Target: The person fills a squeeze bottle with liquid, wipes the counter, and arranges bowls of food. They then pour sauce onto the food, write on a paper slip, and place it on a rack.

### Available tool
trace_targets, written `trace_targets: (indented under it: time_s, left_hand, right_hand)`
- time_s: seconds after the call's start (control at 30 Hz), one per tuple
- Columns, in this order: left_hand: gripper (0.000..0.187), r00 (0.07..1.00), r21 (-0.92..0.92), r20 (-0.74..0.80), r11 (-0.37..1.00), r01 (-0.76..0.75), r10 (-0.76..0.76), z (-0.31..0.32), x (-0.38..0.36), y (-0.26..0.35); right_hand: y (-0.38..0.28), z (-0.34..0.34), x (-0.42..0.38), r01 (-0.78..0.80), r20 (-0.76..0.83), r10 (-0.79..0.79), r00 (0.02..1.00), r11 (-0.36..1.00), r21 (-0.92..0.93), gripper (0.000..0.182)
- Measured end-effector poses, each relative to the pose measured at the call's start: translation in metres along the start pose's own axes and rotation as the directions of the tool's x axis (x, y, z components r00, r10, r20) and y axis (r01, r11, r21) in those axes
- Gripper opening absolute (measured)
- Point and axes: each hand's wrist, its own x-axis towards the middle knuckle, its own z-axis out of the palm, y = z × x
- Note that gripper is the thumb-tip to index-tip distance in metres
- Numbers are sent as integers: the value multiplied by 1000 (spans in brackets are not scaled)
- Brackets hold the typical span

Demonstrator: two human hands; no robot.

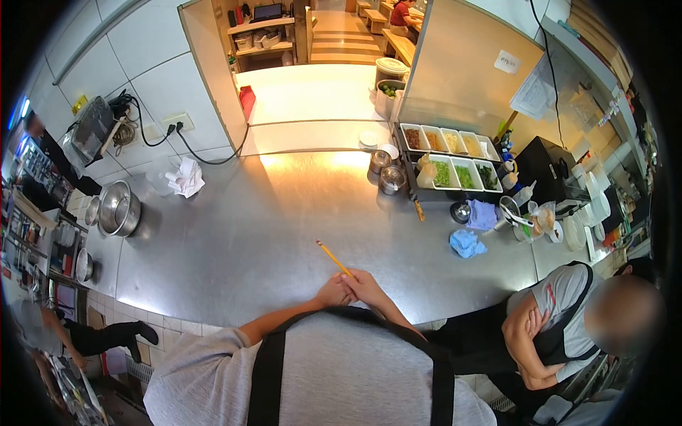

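Note:
Both of my hands are together at the front edge of the steel counter [234, 234]. A yellow pencil [332, 257] sticks up and to the left from between them, its eraser end over the counter. My right hand [364, 285] is closed around the pencil's lower part. My left hand [332, 292] is closed and pressed against the right one; its fingers are partly hidden, and what they hold, if anything, cannot be made out.
Metal bowls [119, 209] and crumpled white paper [186, 177] lie at the left. Trays of toppings [444, 172], small metal pots [391, 180] and a blue cloth [467, 243] are at the right. A co-worker with crossed arms [533, 337] stands at the right; others are at the left.

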Motion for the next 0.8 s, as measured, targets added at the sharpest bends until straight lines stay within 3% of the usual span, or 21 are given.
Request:
trace_targets:
  time_s: [0.03, 0.07, 0.17, 0.23, 0.33, 0.47, 0.57, 0.63, 0.7, 0.73, 0.8]
  left_hand:
    - [14, 991, 101, -87, 991, -89, 97, -1, 5, 3]
    - [14, 996, 128, -44, 990, -66, 72, -6, 6, 8]
    - [16, 999, 175, 39, 984, -20, 14, -19, 10, 25]
    - [17, 999, 156, 42, 988, -14, 7, -20, 10, 27]
    - [18, 999, 143, 41, 990, -15, 9, -22, 11, 29]
    - [17, 999, 119, 47, 993, 3, -8, -21, 10, 28]
    - [18, 1000, 120, 22, 993, 0, -3, -22, 8, 27]
    - [26, 997, 127, -70, 992, -11, 20, -27, 8, 32]
    - [39, 976, 155, -215, 988, 4, 30, -22, 3, 23]
    - [46, 958, 163, -283, 987, 11, 36, -18, 0, 18]
    - [51, 955, 188, -295, 981, 51, 6, -21, 0, 25]
  right_hand:
    - [11, -9, -1, 72, -42, -75, 996, 995, -63, 28]
    - [19, -19, -4, 139, -78, -150, 986, 982, -129, 30]
    - [9, -46, -34, 34, -227, -121, 966, 935, -354, 31]
    - [25, -61, -52, 64, -346, -285, 894, 845, -531, 31]
    - [49, -89, -80, -84, -344, -277, 897, 658, -748, 28]
    - [30, -95, -101, -109, -461, -200, 865, 821, -561, 25]
    - [21, -99, -103, -103, -565, -37, 824, 971, -214, 24]
    - [18, -99, -103, 121, -581, -16, 813, 982, 142, 21]
    - [11, -95, -106, 303, -577, 38, 816, 823, 482, 17]
    - [20, -99, -106, 300, -558, 69, 827, 786, 541, 15]
    - [48, -114, -103, 87, -585, 63, 809, 971, 225, 16]
